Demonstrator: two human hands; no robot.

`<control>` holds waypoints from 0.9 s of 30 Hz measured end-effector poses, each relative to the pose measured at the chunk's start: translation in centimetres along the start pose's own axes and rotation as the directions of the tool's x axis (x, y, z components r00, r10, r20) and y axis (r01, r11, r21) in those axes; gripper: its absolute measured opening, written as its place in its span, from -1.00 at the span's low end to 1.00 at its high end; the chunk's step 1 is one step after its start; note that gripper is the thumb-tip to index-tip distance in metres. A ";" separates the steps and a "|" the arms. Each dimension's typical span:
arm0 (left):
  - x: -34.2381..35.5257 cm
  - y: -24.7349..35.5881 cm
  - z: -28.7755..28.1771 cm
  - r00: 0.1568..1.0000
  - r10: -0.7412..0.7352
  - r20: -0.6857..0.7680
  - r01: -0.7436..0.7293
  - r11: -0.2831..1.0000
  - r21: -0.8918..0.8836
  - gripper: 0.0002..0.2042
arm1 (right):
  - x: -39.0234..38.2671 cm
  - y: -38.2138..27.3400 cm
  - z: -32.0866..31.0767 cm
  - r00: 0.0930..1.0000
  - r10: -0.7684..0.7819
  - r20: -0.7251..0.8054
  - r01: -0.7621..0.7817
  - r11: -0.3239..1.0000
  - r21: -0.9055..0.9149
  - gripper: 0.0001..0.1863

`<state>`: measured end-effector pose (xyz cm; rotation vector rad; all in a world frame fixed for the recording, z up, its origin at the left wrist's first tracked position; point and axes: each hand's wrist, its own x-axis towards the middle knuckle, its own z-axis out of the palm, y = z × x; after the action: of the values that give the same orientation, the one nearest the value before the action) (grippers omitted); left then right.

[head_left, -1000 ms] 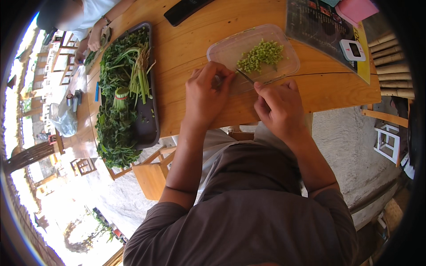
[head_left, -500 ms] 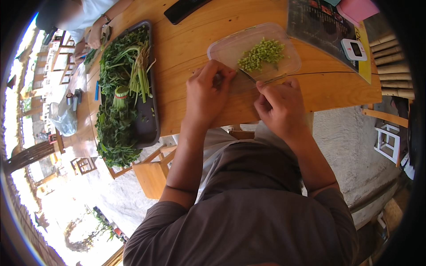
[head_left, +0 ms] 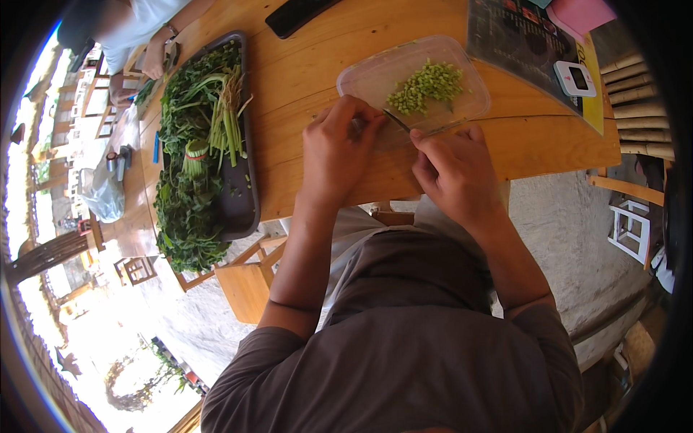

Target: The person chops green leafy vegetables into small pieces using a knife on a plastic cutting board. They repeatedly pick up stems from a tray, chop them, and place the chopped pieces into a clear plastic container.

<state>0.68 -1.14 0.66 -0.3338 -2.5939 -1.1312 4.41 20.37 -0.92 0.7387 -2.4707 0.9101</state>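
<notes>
My right hand (head_left: 458,169) is closed around a small knife (head_left: 397,120), whose narrow dark blade points up and left toward my left fingertips. My left hand (head_left: 336,148) is pinched, thumb against fingers, at the near left edge of a clear plastic container (head_left: 367,78). Whatever lies in that pinch is too small and hidden to make out. A heap of finely chopped green stems (head_left: 426,86) rests in the container, just beyond the knife.
To the left, a dark tray (head_left: 243,195) holds leafy greens (head_left: 191,224) and cut stalks (head_left: 229,126). A phone (head_left: 299,16) lies at the far edge. A white timer (head_left: 575,79) sits on a printed sheet (head_left: 520,50) at right. Another person's hand (head_left: 154,61) is at far left.
The knife blade has swung slightly up and left, closer to my left fingertips. My right thumb has shifted a little left along it; my left hand has barely moved.
</notes>
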 end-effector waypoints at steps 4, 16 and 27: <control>0.2 0.5 -0.2 1.000 0.007 0.029 -0.008 1.000 0.016 -0.84 | 0.4 0.1 0.3 1.000 0.005 0.030 -0.003 0.999 -0.042 -0.63; 0.0 0.0 -0.7 0.997 0.062 -0.039 -0.061 0.998 0.022 -0.85 | -0.4 0.4 0.3 0.996 -0.023 -0.090 0.024 1.000 0.005 -0.60; 0.1 0.0 -0.3 0.997 0.078 0.008 -0.078 0.997 -0.002 -0.88 | 0.2 0.2 0.4 1.000 -0.002 0.028 0.003 0.998 -0.055 -0.61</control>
<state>0.63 -1.35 0.93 -0.4365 -2.5629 -1.1084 4.06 20.15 -1.13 0.7410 -2.5082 0.8331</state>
